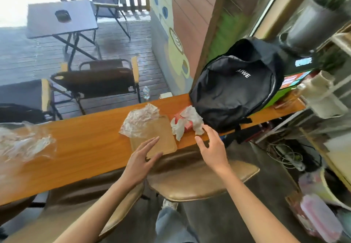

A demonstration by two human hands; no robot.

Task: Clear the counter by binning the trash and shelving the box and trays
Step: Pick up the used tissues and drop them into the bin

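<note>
Both forearms reach out over a tan chair seat [199,182]. My left hand [141,159] is spread, grip open, fingers on the near edge of the wooden tray [157,136]. My right hand [212,147] hovers, grip open, fingertips just beside the crumpled white paper [187,124] over a red box [187,126]. Clear plastic wrap [139,121] lies on the tray's far end. All sit on the orange table [85,147]. Black backpack [235,88] beyond reads "AIWE", first letters hidden. More plastic wrap [22,142] far left.

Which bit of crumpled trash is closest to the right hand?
The white crumpled paper beside the backpack; the right hand nearly touches it, unlike either clear plastic wrap.
</note>
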